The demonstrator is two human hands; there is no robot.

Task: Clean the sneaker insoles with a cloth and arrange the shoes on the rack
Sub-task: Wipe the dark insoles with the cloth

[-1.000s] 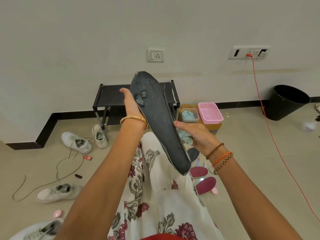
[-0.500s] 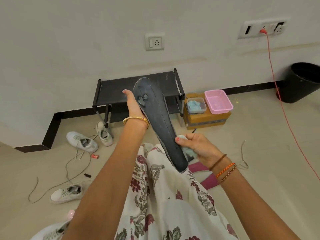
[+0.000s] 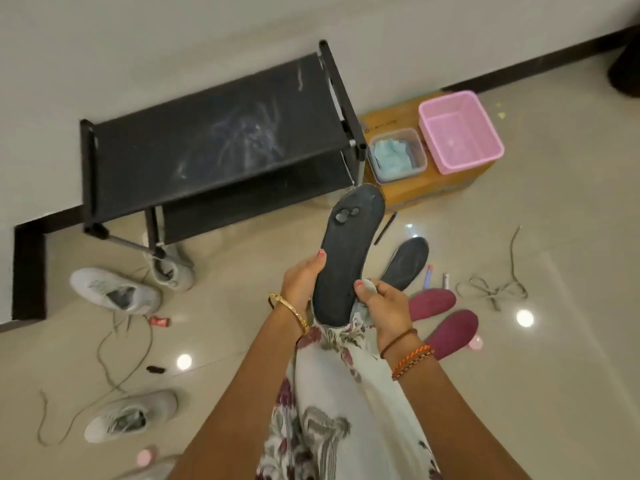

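Right now the left hand [image 3: 300, 285] has its grip clenched on the dark insole [image 3: 346, 258], thumb on the left edge near the heel end, fingers hidden behind it. Right hand [image 3: 384, 306] is clenched on a pale cloth [image 3: 369, 285], thumb pressing it against the insole's right edge. Insole is held up over the lap, heel end near the floral fabric [image 3: 329, 393], toe end pointing far toward the rack [image 3: 214, 147].

Handling, as a guess: light, thin, foam-like, so it would flex if held by one end only; a pinch mid-length or near the heel with backing fingers behind looks the sound hold while wiping. Worn patches near the toe look frail, go easy there.

Outward: second dark insole [image 3: 405, 263] lies on the floor just right of the hands, two maroon insoles [image 3: 436, 301] nearer right. Loose lace [image 3: 495, 289] further right. Clear tub with blue cloth [image 3: 396, 155] and pink basket [image 3: 460, 131] sit on a box right of the rack. White sneakers [image 3: 114, 289] scattered left, none on the rack.
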